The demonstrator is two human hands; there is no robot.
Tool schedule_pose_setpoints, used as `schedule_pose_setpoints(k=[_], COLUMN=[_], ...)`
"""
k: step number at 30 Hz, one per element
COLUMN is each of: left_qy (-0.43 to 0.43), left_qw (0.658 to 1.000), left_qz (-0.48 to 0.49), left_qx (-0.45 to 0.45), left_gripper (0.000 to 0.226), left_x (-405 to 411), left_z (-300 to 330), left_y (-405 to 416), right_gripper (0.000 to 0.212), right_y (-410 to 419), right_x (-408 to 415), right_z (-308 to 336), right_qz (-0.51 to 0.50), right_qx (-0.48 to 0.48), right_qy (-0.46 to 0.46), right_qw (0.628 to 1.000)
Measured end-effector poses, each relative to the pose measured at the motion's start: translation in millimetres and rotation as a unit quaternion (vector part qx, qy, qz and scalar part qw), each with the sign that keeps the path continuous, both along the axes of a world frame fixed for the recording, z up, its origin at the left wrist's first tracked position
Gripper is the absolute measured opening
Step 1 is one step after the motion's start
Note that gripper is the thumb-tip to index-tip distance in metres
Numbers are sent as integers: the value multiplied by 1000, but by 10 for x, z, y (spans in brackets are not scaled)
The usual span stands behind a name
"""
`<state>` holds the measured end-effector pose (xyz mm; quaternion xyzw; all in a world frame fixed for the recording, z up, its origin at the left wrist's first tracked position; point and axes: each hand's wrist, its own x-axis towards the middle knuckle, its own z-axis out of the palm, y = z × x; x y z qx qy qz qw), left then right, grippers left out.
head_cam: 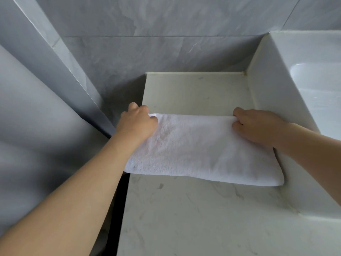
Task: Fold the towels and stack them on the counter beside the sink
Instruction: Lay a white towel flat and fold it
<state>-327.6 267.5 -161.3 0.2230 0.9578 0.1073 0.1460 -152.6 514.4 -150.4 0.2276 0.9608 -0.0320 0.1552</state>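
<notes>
Two hands — left hand (137, 122), right hand (256, 125) — pinch folded towel (199, 150) corners on counter (193, 218).

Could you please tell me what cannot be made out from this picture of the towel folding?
- Head view: layers in the white towel, folded under.
- Left hand and right hand: fingertips hidden, curled into the towel's far corners.
- Sink: cut off by the right edge.
</notes>
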Motion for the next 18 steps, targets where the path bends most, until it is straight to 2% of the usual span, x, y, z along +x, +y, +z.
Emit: schedule_pose_setpoints(k=[4, 7, 9, 13, 15, 16, 18], left_qy=[-91, -56, -24, -107, -122, -121, -115], left_qw=[996, 998, 997, 956, 941, 933, 916], left_qz=[16, 30, 50, 137, 160, 172, 205], left_qx=[-19, -3, 49, 235, 274, 291, 324], left_gripper=[24, 19, 11, 16, 23, 25, 23], left_x=[-163, -141, -117, -145, -141, -144, -150], left_z=[79, 121, 89, -61, -102, -121, -155], left_y=[-26, -18, -41, -121, -132, -132, -112], right_gripper=[18, 17, 20, 27, 41, 48, 53], right_y=[17, 53, 82, 123, 104, 88, 82], right_x=[8, -17, -45, -130, -130, -121, -100], right_z=[-16, -27, -8, 15, 7, -8, -69], right_qz=[7, -6, -41, -137, -184, -197, -147], right_qx=[-18, -52, -99, -172, -205, -200, -104], right_qy=[-18, -10, 3, 82, 144, 164, 150], right_qw=[1000, 999, 994, 972, 950, 946, 972])
